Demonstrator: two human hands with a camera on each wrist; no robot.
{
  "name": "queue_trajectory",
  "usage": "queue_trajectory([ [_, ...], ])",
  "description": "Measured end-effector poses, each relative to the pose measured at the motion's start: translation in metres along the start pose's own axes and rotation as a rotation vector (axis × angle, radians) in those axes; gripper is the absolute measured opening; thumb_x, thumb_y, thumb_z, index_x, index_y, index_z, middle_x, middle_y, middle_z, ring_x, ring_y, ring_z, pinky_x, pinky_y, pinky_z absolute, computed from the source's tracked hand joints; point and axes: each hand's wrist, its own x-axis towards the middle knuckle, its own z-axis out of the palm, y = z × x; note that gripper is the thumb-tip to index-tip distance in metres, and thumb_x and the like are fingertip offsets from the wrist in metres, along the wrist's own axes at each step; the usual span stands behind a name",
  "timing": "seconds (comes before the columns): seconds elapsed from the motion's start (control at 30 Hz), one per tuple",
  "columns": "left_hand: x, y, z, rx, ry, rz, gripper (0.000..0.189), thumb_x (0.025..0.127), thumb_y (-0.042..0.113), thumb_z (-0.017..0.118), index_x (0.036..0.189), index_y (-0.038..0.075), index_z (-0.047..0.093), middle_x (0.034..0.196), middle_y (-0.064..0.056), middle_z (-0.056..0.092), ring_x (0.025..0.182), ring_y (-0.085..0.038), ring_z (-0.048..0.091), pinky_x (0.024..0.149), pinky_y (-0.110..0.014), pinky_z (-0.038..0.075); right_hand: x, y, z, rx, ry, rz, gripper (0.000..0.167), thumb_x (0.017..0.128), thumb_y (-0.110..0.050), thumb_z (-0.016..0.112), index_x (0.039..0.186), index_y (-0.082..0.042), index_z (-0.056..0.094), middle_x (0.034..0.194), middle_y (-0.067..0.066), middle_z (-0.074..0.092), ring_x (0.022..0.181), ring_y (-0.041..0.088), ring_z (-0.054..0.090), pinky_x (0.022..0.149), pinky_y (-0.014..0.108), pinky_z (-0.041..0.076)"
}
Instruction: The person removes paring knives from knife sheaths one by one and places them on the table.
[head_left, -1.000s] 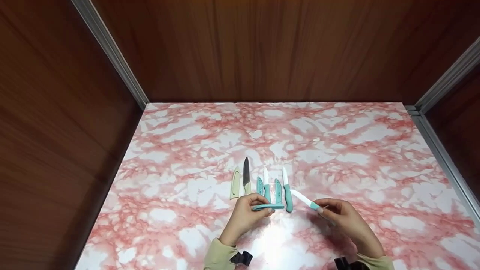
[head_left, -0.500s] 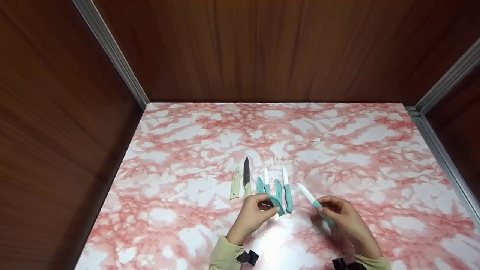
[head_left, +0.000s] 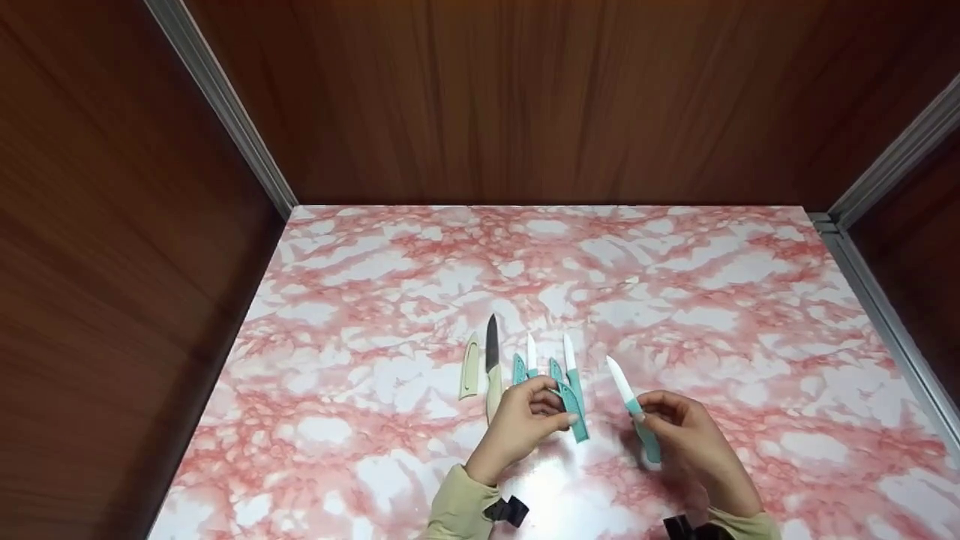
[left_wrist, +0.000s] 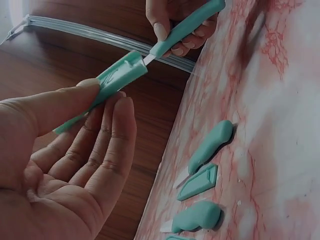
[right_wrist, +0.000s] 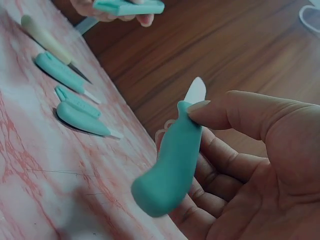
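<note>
My left hand (head_left: 525,420) pinches a teal knife sheath (left_wrist: 117,77) between thumb and fingers, above the lying knives. In my right hand (head_left: 686,427) is a teal-handled knife (right_wrist: 172,160), gripped near the top of its handle, its white blade pointing away from me. Sheath and blade are apart in the head view. On the table lie two more teal-handled knives with white blades, a right one (head_left: 569,352) and a left one (head_left: 532,345) partly behind my left hand. Teal sheaths (head_left: 519,367) lie beside them.
Left of the teal set lies a knife with a cream handle and dark blade (head_left: 493,345), and beside it a cream sheath (head_left: 469,367). The red-and-white marbled table (head_left: 360,315) is bounded by brown wood-grain panels (head_left: 525,105) at the back and sides.
My left hand has moved slightly right and turned the sheath from lying crosswise to pointing away. My right hand has swung the knife more upright, its blade tip shifting right.
</note>
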Motion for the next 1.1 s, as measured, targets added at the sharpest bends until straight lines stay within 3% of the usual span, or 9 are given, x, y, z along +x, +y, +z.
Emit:
queue_trajectory([
  [0.17, 0.004, 0.002, 0.005, -0.03, 0.009, -0.048, 0.029, 0.081, 0.001, 0.075, 0.106, 0.001, 0.06, 0.082, -0.007, 0.066, 0.072, -0.019, 0.066, 0.07, -0.038, 0.058, 0.001, 0.0, -0.001, 0.0, 0.022, 0.01, 0.032, 0.09, -0.005, 0.066, 0.113, 0.016, 0.055, 0.099, 0.027, 0.062, 0.078, 0.017, 0.064, 0.067, 0.03, 0.054],
  [0.47, 0.015, -0.001, 0.012, 0.03, 0.047, -0.055, 0.02, 0.08, -0.004, 0.074, 0.099, -0.003, 0.065, 0.082, -0.009, 0.066, 0.069, -0.017, 0.065, 0.066, -0.039, 0.058, 0.002, 0.0, -0.002, -0.007, 0.02, 0.012, 0.032, 0.09, -0.005, 0.066, 0.112, 0.016, 0.056, 0.093, 0.016, 0.065, 0.076, 0.016, 0.064, 0.065, 0.029, 0.054],
  [0.6, 0.022, -0.002, 0.016, 0.048, 0.076, -0.081, 0.02, 0.079, -0.005, 0.074, 0.097, -0.004, 0.066, 0.078, -0.006, 0.066, 0.068, -0.019, 0.066, 0.064, -0.037, 0.058, 0.003, 0.0, -0.001, -0.022, 0.056, 0.04, 0.032, 0.089, -0.007, 0.067, 0.112, 0.014, 0.057, 0.093, 0.015, 0.065, 0.076, 0.015, 0.062, 0.063, 0.029, 0.053],
  [0.87, 0.036, -0.001, 0.029, 0.031, 0.062, -0.114, 0.021, 0.079, -0.005, 0.074, 0.099, -0.003, 0.067, 0.078, -0.005, 0.066, 0.071, -0.039, 0.067, 0.063, -0.047, 0.057, 0.007, 0.006, 0.002, -0.004, 0.2, 0.123, 0.033, 0.086, -0.003, 0.07, 0.111, 0.013, 0.058, 0.091, 0.014, 0.066, 0.076, 0.017, 0.063, 0.064, 0.03, 0.055],
  [1.1, 0.052, -0.002, 0.04, 0.154, 0.079, -0.122, 0.018, 0.079, -0.006, 0.074, 0.096, -0.003, 0.069, 0.073, -0.002, 0.066, 0.064, -0.028, 0.069, 0.059, -0.035, 0.058, 0.014, 0.012, 0.003, -0.007, 0.23, 0.15, 0.033, 0.086, -0.004, 0.07, 0.113, 0.012, 0.058, 0.091, 0.012, 0.065, 0.077, 0.017, 0.063, 0.065, 0.028, 0.055],
])
